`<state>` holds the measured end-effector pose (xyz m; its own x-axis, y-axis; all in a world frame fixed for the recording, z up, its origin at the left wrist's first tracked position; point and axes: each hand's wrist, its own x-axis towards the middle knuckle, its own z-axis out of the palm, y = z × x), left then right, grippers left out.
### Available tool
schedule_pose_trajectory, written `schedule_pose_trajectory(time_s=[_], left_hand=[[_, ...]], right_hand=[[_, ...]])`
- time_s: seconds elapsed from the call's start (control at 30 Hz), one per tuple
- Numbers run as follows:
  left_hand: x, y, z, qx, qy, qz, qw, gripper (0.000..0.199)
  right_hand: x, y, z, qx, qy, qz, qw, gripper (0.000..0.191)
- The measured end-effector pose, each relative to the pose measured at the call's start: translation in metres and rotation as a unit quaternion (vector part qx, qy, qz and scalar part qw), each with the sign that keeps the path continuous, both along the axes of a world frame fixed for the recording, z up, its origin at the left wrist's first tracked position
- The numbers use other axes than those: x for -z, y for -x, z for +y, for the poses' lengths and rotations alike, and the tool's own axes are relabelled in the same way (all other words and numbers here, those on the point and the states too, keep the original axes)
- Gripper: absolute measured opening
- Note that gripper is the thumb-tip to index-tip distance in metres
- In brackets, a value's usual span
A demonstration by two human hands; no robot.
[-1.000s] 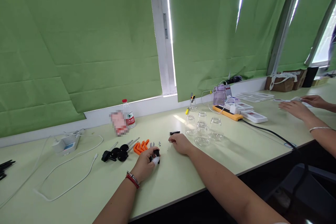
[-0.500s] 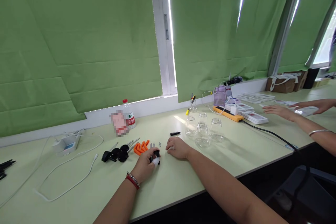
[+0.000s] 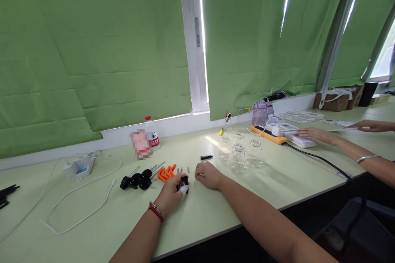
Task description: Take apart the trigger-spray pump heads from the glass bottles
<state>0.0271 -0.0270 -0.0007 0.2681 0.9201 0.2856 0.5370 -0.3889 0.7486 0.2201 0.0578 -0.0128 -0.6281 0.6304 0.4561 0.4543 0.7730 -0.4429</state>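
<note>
My left hand, with a white wrapping on the thumb, is closed around a small black plastic part. My right hand rests on the table just right of it, fingers curled under; whatever they may hold is hidden. Between and beyond the hands lie a few tiny metal pieces and short metal pins. Several orange hook-shaped parts lie just past my left hand. Left of these are several black round-headed pieces with metal rods. A black marker-like tube lies beyond my right hand.
Clear glass jars stand right of centre, near a yellow power strip. A water bottle is at the back. White cable loops across the left. At right, a co-worker's hand touches a stack of white cards.
The co-worker's nearer hand has moved left onto the stack of white cards; the farther hand has shifted right. My own hands stay essentially in place.
</note>
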Motion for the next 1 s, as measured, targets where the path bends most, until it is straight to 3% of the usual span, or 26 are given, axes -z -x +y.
schedule_pose_trajectory(time_s=[0.23, 0.43, 1.0], left_hand=[[0.003, 0.0, 0.001, 0.005, -0.016, 0.002, 1.0, 0.033], [0.002, 0.0, 0.002, 0.025, -0.031, 0.001, 0.999, 0.033], [0.001, -0.001, 0.0, 0.004, -0.022, 0.008, 1.0, 0.032]], right_hand=[[-0.014, 0.016, -0.02, -0.05, 0.065, 0.209, 0.974, 0.009], [-0.015, 0.023, -0.027, -0.107, 0.121, 0.222, 0.961, 0.008], [-0.011, 0.019, -0.021, -0.078, 0.128, 0.233, 0.961, 0.008]])
